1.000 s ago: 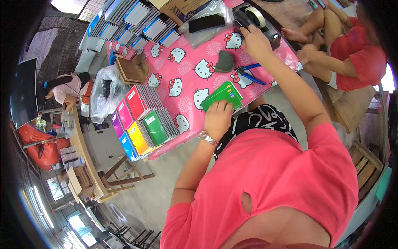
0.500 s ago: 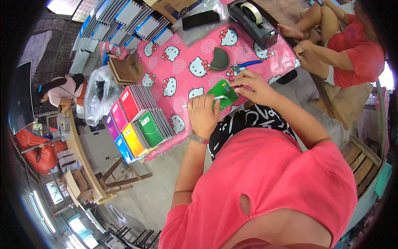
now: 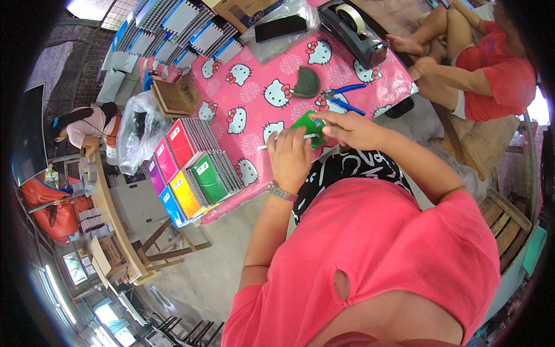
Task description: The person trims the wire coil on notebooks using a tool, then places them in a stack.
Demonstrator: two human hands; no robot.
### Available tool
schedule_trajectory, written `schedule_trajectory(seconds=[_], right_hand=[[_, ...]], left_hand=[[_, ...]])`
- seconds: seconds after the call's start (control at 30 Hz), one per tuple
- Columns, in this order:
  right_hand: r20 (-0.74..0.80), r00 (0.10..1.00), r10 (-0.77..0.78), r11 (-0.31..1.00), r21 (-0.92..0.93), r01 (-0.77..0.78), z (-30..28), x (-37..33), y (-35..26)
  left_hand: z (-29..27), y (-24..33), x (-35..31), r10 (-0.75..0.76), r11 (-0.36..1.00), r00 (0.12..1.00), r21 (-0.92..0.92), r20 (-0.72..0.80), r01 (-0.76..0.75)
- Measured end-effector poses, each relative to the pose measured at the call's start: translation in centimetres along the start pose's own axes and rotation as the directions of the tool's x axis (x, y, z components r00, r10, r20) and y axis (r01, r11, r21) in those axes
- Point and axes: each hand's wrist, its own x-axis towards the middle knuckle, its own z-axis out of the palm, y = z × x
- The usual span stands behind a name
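Observation:
A small green notebook (image 3: 315, 122) lies at the near edge of the table, partly covered by my fingers. My left hand (image 3: 291, 159) is closed over a thin white strip (image 3: 262, 147), which sticks out past its left side and crosses the notebook. At the notebook's right side is my right hand (image 3: 352, 128), its fingers bent over the cover and its thumb below. My right fingertips press together there, though what lies between them is hard to see. Blue-handled pliers (image 3: 346, 98) rest just beyond my right hand, beside a dark green rounded pouch (image 3: 307, 82).
Stacked colourful spiral notebooks (image 3: 193, 170) stand left of my left hand. More spiral notebooks (image 3: 173, 32), a phone (image 3: 281, 28) and a black tape dispenser (image 3: 355, 34) are at the back. A wooden holder (image 3: 176, 95) stands left. Another person (image 3: 485, 75) sits at right.
My right hand has moved down and left over the green notebook, uncovering the pliers' second handle. My left hand has shifted slightly right, its fingers now covering more of the notebook.

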Motion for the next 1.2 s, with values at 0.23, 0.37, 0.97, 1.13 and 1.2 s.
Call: schedule_trajectory(seconds=[0.23, 0.37, 0.97, 1.13, 1.2], right_hand=[[0.051, 0.998, -0.033, 0.961, -0.271, 0.046, -0.2, 0.1, -1.7], [0.253, 0.967, -0.006, 0.959, -0.272, 0.077, -1.0, 2.4, -1.7], [0.375, 0.922, -0.099, 0.981, -0.116, 0.153, -3.3, 6.4, 1.9], [0.434, 0.883, -0.176, 0.977, 0.185, 0.104, -3.3, 5.7, 0.8], [0.398, 0.876, -0.274, 0.831, 0.556, 0.007, -3.2, 6.1, 1.1]], left_hand=[[0.2, 0.5, -0.2, 0.037, 0.999, 0.998, 0.000, 0.045, -0.037], [-0.1, 0.3, -0.4, 0.032, 0.999, 0.998, -0.024, 0.063, -0.030], [-0.1, -0.9, -2.1, -0.192, 0.979, 0.978, -0.059, 0.081, 0.197], [-0.5, -0.7, -1.2, -0.179, 0.982, 0.984, -0.065, 0.006, 0.179], [-0.7, -0.8, -1.3, -0.183, 0.981, 0.983, -0.069, 0.010, 0.183]])
